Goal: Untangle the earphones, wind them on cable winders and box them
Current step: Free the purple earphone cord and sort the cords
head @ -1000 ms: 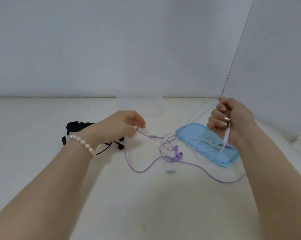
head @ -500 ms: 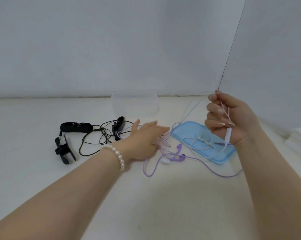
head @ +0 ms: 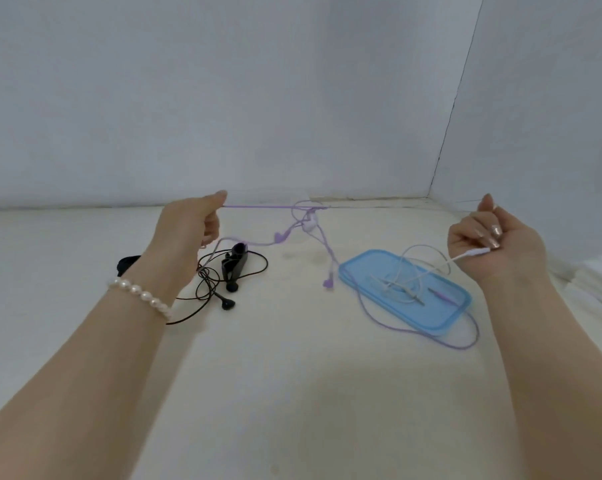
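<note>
Cream-white tabletop (head: 292,393) runs back to pale walls, and everything sits on it in a loose scatter. The blue lid (head: 444,317) lies flat on the right side, with loops of the white earphones (head: 406,271) piled on it and two plug tips resting near its middle. On the left side the black earphones (head: 220,278) lie in a slack coil around a black cable winder (head: 237,259). Between the raised hands hangs the knot (head: 308,223), where the purple earphones (head: 258,206) and the white cord cross. The left hand (head: 185,233) pinches the purple cord, which is drawn taut; the right hand (head: 493,247) is curled round the white cord's inline piece, one finger lifted.

The risk, I'd say, lies in that tension: pulling the hands farther apart could cinch the knot tighter, or strain the thin cord at an earbud joint. The purple tail looped round the lid could also drag it along.
</note>
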A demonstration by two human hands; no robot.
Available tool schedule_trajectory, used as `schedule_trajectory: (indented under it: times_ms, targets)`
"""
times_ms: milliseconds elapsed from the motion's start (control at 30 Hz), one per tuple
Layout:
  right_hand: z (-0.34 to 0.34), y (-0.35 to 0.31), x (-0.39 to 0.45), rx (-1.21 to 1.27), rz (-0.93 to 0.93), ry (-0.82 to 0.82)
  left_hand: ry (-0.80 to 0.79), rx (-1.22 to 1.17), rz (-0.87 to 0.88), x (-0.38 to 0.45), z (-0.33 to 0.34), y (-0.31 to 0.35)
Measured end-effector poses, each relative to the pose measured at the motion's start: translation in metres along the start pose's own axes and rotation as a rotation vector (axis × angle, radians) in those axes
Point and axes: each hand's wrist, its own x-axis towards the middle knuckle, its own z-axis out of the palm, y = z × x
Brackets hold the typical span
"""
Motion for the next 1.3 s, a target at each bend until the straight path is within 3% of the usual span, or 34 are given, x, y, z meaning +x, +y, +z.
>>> schedule_trajectory:
  times_ms: [67, 167, 300, 400, 533, 633, 700, 767, 800, 867, 900, 967, 1067, 1200, 1300]
  targets:
    - [0.0, -0.001, -0.001, -0.012, -0.025, -0.004, 0.051, 0.018, 0.03, -0.001, 0.002, 0.0]
    - [0.001, -0.008, -0.002, -0.231, -0.052, 0.047, -0.061, -0.059, 0.065, -0.014, 0.006, 0.007]
    - [0.005, -0.004, -0.001, -1.256, -0.078, 0.32, -0.292, 0.061, 0.091, -0.03, 0.009, 0.015]
    - [0.01, 0.012, -0.006, -1.926, 0.015, 0.296, -0.428, 0.206, 0.091, -0.034, 0.008, 0.013]
    - [0.012, 0.024, -0.011, -2.437, 0.214, 0.246, -0.525, 0.313, 0.074, -0.036, 0.008, 0.009]
    - [0.022, 0.03, -0.02, -2.668, 0.15, 0.327, -0.59, 0.278, 0.056, -0.039, 0.009, 0.01]
    - [0.03, 0.035, -0.024, -2.688, -0.098, 0.326, -0.618, 0.232, 0.053, -0.04, 0.011, 0.01]
    - [0.034, 0.045, -0.027, -2.483, -0.441, 0.107, -0.637, 0.2, 0.046, -0.039, 0.011, 0.01]
    - [0.036, 0.053, -0.029, -2.298, -0.485, -0.063, -0.644, 0.188, 0.049, -0.039, 0.011, 0.01]
    - [0.035, 0.074, -0.038, -2.017, -0.22, -0.392, -0.655, 0.164, 0.061, -0.039, 0.01, 0.01]
    - [0.031, 0.085, -0.042, -1.994, -0.025, -0.516, -0.664, 0.149, 0.06, -0.04, 0.011, 0.01]
    - [0.017, 0.105, -0.043, -2.098, 0.169, -0.663, -0.686, 0.105, 0.054, -0.042, 0.012, 0.011]
    - [0.01, 0.114, -0.037, -2.072, 0.065, -0.583, -0.704, 0.033, 0.034, -0.044, 0.012, 0.013]
    - [0.019, 0.093, -0.028, -1.526, -0.052, -0.301, -0.71, 0.043, 0.03, -0.04, 0.006, 0.016]
    - [0.027, 0.074, -0.023, -1.122, 0.004, -0.205, -0.691, 0.192, 0.045, -0.039, 0.004, 0.015]
